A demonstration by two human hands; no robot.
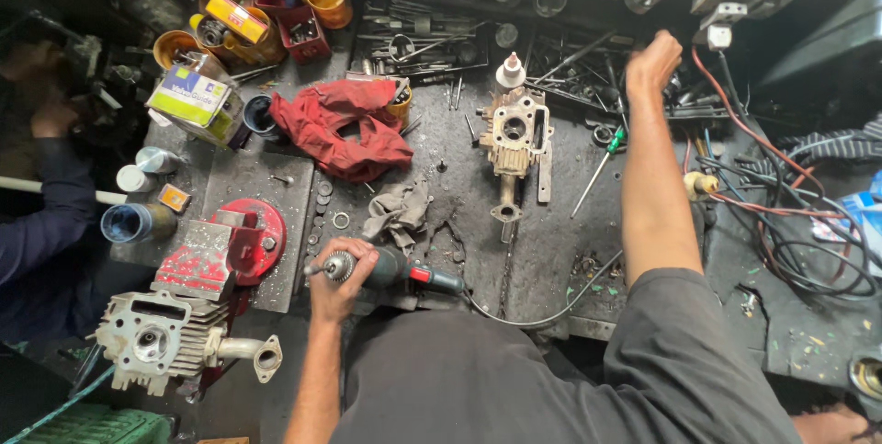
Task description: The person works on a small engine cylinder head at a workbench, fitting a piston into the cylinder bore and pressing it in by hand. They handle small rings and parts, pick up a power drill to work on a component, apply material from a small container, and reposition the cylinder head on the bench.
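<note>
— What's the person got there, at the near edge of the desk (551, 251)?

— An electric drill (390, 271). The left hand (338, 280) is closed round its front end, right behind the chuck, and the body of it lies sideways along the near edge with its cable trailing off to the right.

— Heavy thing?

— I'd guess solid and stiff, most of the weight in the motor housing. The casing looks greasy, so it could slip. Holding it by the neck as now, with a second grip on the dark body further back, would seem safest.

— And the other hand?

— The right hand (652, 60) is stretched to the far side, curled among the loose tools (570, 67) up there. Whether it's actually pinching something, I can't tell from here.

— What's between them?

— A tan metal engine part (513, 139) in the middle of the desk, a green-handled screwdriver (599, 168) just right of it, and a red rag (342, 124) to the left. On the near left there's a finned cylinder head (165, 338) by a red vise (230, 246). Somebody else's dark sleeve (46, 223) shows at the far left edge.
</note>
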